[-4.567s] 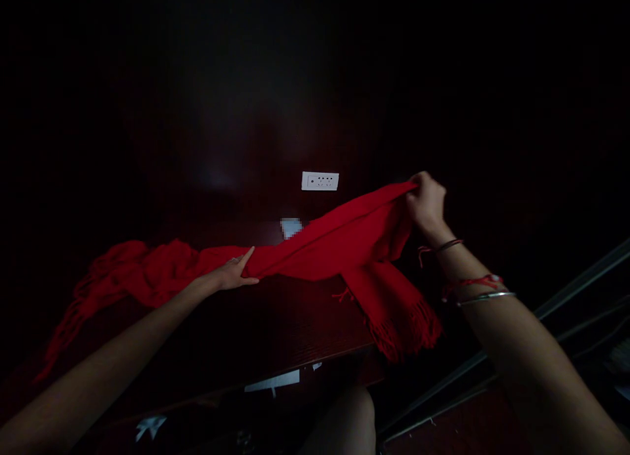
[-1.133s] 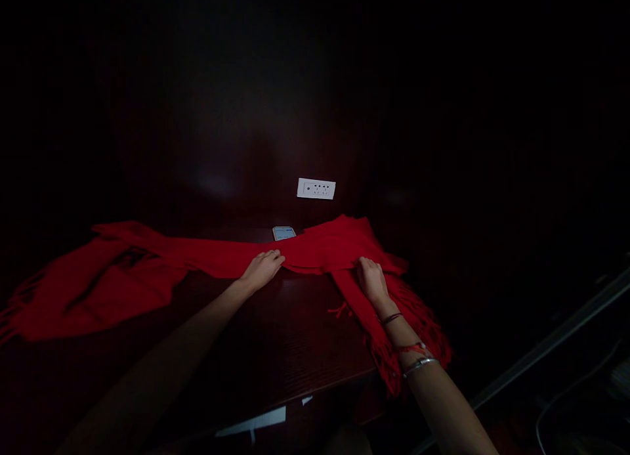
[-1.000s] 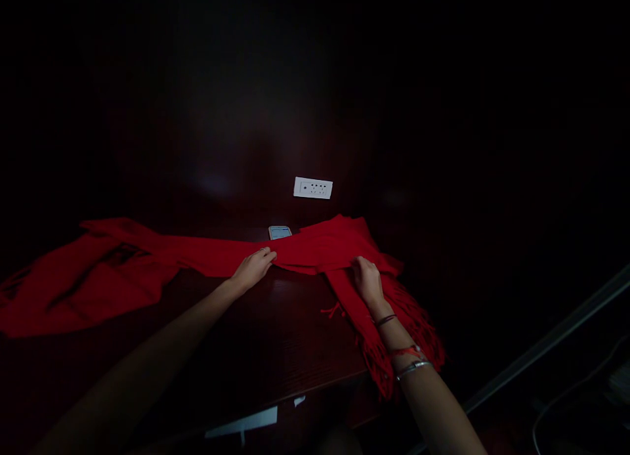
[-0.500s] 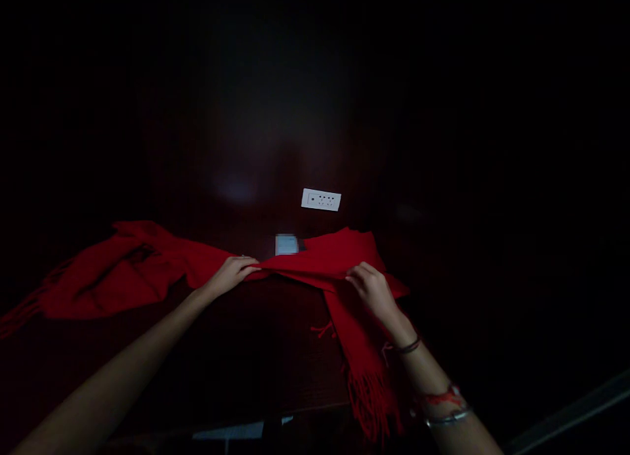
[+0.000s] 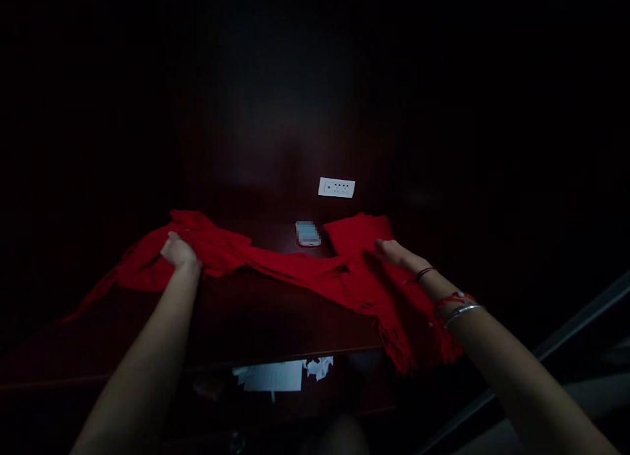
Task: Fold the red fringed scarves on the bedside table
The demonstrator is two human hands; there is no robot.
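A long red scarf (image 5: pixel 295 266) with fringed ends lies across a dark wooden surface. Its left part is bunched up, and my left hand (image 5: pixel 180 251) is closed on the cloth there, some fingers hidden. On the right, a wider part of the scarf spreads toward the front edge, where its fringe hangs over. My right hand (image 5: pixel 396 253) is just over this part, fingers stretched to the left and partly hidden, casting a shadow on the cloth; I see nothing held in it. Bracelets circle my right wrist and forearm.
A phone (image 5: pixel 308 234) with a blurred screen lies behind the scarf. A white socket panel (image 5: pixel 336 188) is on the dark back wall. Below the front edge are white papers (image 5: pixel 273 376) and a crumpled white piece (image 5: pixel 319 368). A pale rail (image 5: pixel 581 317) runs at lower right.
My hands have moved apart, the left one to the bunched left part, the right one slightly right. The raised middle of the scarf has dropped flat, uncovering the phone. The view has shifted.
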